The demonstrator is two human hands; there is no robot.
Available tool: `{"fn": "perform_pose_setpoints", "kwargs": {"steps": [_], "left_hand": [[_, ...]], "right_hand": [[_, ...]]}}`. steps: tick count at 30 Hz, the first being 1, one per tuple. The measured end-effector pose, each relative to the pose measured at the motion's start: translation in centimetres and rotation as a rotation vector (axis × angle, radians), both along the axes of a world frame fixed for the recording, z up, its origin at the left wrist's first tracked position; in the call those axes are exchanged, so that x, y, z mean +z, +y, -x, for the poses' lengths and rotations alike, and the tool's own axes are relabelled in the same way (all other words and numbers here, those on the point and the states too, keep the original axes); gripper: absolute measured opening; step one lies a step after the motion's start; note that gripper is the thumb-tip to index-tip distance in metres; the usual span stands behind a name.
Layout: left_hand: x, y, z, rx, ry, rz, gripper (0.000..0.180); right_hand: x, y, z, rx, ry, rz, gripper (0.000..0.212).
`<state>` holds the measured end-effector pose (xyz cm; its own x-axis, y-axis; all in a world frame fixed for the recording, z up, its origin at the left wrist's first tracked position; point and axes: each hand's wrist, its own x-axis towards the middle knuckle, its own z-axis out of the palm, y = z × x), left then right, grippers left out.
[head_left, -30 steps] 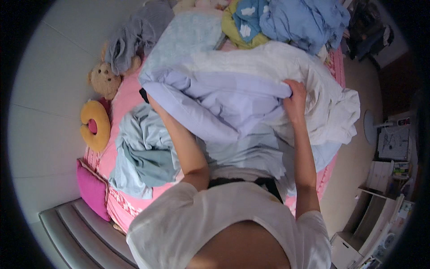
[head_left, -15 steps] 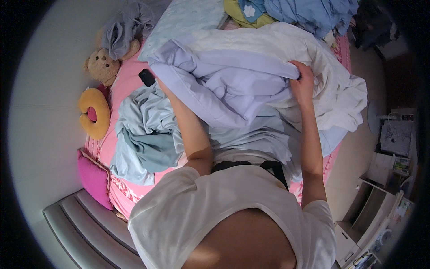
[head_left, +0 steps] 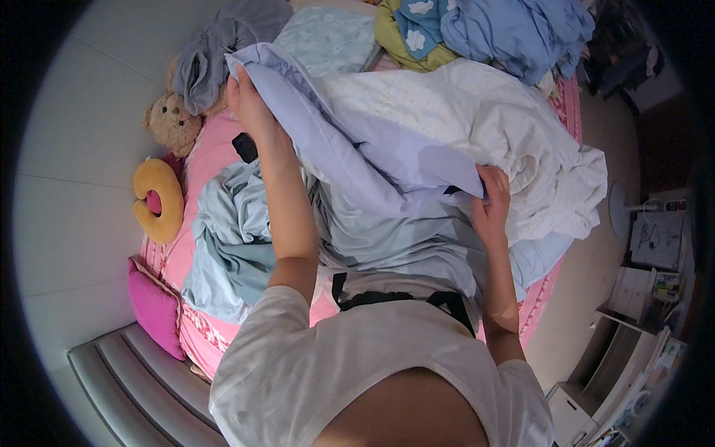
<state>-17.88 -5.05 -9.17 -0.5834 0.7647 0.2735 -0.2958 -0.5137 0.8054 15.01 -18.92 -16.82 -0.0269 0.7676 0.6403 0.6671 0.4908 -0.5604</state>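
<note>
A lavender cloth cover (head_left: 357, 156) stretches between my two hands above the bed. My left hand (head_left: 249, 104) grips its upper left corner, raised beside the grey fabric and the teddy bear. At the other end my right hand (head_left: 491, 197) pinches the cover's lower right edge. Behind it a white quilt (head_left: 514, 127) spreads in loose folds and partly lies under the lavender cloth. Rumpled pale blue-green bedding (head_left: 231, 223) lies nearer to me, left of and below the cover. The fingers of my left hand are partly hidden by the cloth.
On the pink bed sheet (head_left: 212, 149) lie a teddy bear (head_left: 173, 123), a yellow neck pillow (head_left: 159, 201), a magenta cushion (head_left: 155, 305) and a small black object (head_left: 244, 147). Blue bedding (head_left: 514, 37) is heaped at the far side. A grey padded headboard (head_left: 141, 387) and white shelving (head_left: 603, 357) flank the bed.
My left hand has risen and moved left, lifting the lavender cover's corner out of the bunched folds. My right hand has come lower and nearer, and the cloth is now drawn out between them.
</note>
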Motion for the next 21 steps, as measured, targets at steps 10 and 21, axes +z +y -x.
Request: {"fn": "perform_pose_setpoints", "kwargs": {"steps": [10,21], "left_hand": [[-5.6,3.7,2.7,0.355,0.472,0.051,0.024],[-4.1,6.3,4.7,0.636,0.21,0.128,0.024]], "right_hand": [[0.8,-0.4,-2.6,-0.22,0.898,0.184,0.023],[-3.1,-1.7,8.5,0.05,-0.125,0.129,0.056]]}}
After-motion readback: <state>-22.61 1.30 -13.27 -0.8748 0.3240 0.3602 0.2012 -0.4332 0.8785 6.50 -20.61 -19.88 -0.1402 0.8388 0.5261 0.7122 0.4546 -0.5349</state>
